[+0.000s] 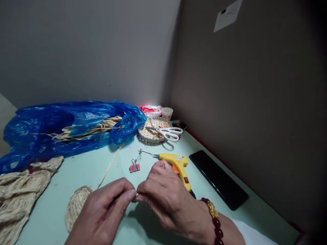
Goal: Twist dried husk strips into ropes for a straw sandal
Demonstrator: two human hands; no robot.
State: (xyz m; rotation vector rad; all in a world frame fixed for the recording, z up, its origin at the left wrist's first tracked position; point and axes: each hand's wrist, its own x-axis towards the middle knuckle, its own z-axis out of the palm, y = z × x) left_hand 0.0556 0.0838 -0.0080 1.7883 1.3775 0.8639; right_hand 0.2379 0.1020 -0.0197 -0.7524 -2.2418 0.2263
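My left hand (104, 211) and my right hand (168, 197) meet fingertip to fingertip above the table, each in a pinch. A small pale bit shows between the tips, too small to name. Beside my left hand, partly behind it, lies a coiled straw-coloured piece (78, 206). A thin pale strand (111, 166) runs from behind my left hand to the blue bag. Just behind my right hand is a yellow glue gun (178, 163), partly covered by it. A beaded bracelet circles my right wrist.
A blue plastic bag (87, 115) holding dry strips lies at the back left, a braided piece (22, 197) at the left. White scissors (170, 132) rest on a round woven basket (150, 137) near a cup (167, 113). A pink binder clip (134, 167) and black phone (218, 178) lie nearer.
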